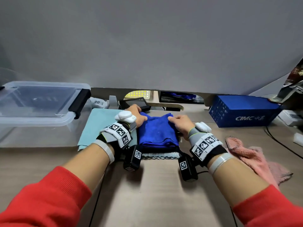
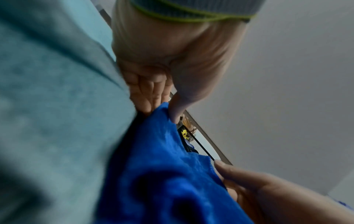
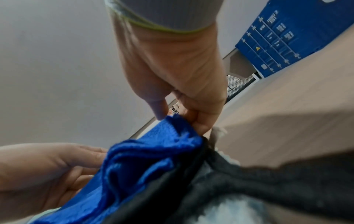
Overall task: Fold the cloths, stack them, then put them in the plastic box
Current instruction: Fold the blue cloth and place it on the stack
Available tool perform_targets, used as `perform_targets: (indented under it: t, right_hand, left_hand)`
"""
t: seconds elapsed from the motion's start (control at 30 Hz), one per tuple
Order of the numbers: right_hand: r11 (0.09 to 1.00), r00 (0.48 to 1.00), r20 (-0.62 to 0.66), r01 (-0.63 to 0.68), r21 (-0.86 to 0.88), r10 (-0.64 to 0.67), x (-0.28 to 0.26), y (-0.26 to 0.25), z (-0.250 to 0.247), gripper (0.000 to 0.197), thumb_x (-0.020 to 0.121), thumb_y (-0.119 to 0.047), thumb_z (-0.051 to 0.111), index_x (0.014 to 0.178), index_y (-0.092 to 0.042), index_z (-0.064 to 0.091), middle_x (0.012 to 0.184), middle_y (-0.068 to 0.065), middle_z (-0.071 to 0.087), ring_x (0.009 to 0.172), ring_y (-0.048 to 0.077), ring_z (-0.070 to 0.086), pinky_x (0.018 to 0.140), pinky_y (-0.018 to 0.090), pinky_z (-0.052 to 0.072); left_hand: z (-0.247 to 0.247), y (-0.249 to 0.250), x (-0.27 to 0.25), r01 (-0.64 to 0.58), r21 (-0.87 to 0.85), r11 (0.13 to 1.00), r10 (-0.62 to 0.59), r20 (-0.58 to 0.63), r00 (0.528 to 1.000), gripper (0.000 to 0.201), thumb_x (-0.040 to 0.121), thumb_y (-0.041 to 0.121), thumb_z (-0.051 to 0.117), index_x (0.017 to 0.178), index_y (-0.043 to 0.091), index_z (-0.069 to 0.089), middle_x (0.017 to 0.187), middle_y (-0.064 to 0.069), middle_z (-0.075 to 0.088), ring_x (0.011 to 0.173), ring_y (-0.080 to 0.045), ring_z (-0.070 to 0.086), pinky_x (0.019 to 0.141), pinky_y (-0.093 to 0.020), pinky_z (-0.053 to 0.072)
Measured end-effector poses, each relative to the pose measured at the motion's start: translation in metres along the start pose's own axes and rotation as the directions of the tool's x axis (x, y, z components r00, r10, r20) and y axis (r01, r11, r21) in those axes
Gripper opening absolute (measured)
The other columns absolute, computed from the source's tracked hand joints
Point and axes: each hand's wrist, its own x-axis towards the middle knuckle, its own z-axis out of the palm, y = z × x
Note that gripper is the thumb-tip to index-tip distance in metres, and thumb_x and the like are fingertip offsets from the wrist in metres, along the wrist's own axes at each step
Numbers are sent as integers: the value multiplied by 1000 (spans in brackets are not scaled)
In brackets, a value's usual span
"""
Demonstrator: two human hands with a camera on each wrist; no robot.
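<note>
Blue microfibre cloth (image 1: pixel 157 131) tops the folded stack on the desk (image 1: pixel 157 185); left hand (image 1: pixel 136 116) and right hand (image 1: pixel 179 122) each pinch a far corner, apparently squaring its fold before boxing.

On your wood-grain surface (image 1: pixel 155 185) lie a clear plastic box (image 1: pixel 37 118) at far left, a teal cloth (image 1: pixel 96 126), a stack of folded cloths (image 1: pixel 158 145), a pink cloth (image 1: pixel 252 156) and a blue carton (image 1: pixel 242 112) at right.
</note>
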Motion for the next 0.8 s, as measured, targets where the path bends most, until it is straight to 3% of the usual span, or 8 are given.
perform_targets:
  t: [0.1, 0.2, 0.3, 0.4, 0.47, 0.57, 0.7, 0.8]
  right_hand:
    - [996, 1000, 25, -9, -84, 11, -18, -2, -11, 15, 84, -26, 73, 86, -16, 61, 85, 7, 67, 68, 21, 58, 58, 27, 46]
    - [960, 997, 69, -19, -278, 40, -28, 3, -16, 67, 73, -28, 81, 131, -21, 48, 95, 8, 67, 71, 23, 62, 53, 28, 48]
    - [944, 996, 86, 21, -330, 8, -29, 5, -17, 83, 74, -14, 79, 145, -17, 37, 82, 4, 63, 67, 20, 61, 53, 29, 47]
    - [966, 999, 34, 3, -258, 6, -29, 10, -21, 80, 74, -7, 75, 144, -15, 39, 81, 5, 61, 68, 22, 61, 62, 34, 54]
    - [966, 998, 45, -22, -259, 35, -35, 17, -20, 80, 73, -7, 77, 144, -14, 40, 98, 9, 66, 84, 24, 65, 74, 35, 56]
    - [962, 998, 24, -57, -266, 65, -44, 29, -20, 77, 74, -12, 81, 142, -12, 45, 130, 9, 60, 112, 26, 62, 96, 37, 51]
    - [972, 1000, -7, -18, -235, 17, -60, 22, -30, 51, 75, -17, 75, 123, -20, 58, 100, 6, 70, 90, 25, 68, 84, 37, 56]
    - [976, 981, -119, 133, -173, -154, -87, 22, -65, 22, 77, -24, 72, 98, -31, 69, 96, -1, 71, 95, 22, 68, 88, 39, 53]
  left_hand:
    - [-2, -6, 0, -55, 46, 997, 55, 1, 999, 59, 73, 23, 79, 126, 18, 54, 115, -4, 66, 106, -24, 62, 88, -27, 45]
    - [-3, -7, -9, -123, 84, 989, 123, 2, 992, 69, 69, 23, 82, 130, 20, 50, 125, -6, 59, 112, -24, 57, 91, -28, 44]
    - [2, -5, -22, -248, 151, 957, 255, -27, 967, 68, 69, 27, 81, 130, 23, 52, 132, -7, 48, 123, -28, 46, 98, -31, 38]
    - [10, -3, -35, -342, 208, 916, 322, 122, 939, 58, 73, 39, 77, 127, 28, 58, 136, -1, 52, 130, -26, 41, 107, -32, 34]
    - [14, -5, -41, -332, 312, 890, 261, 247, 933, 63, 74, 42, 76, 132, 31, 56, 140, 1, 53, 131, -24, 44, 107, -32, 38]
    - [16, -6, -45, -311, 400, 862, 194, 305, 932, 73, 75, 41, 76, 141, 31, 46, 145, 3, 49, 131, -23, 48, 104, -30, 40]
    - [11, -4, -51, -295, 314, 902, 202, 295, 934, 65, 76, 41, 76, 136, 30, 52, 138, 2, 54, 123, -21, 54, 99, -28, 42]
    - [13, 3, -70, -307, 90, 948, 291, 156, 944, 43, 80, 39, 72, 120, 32, 62, 120, 9, 64, 106, -14, 62, 89, -22, 43]
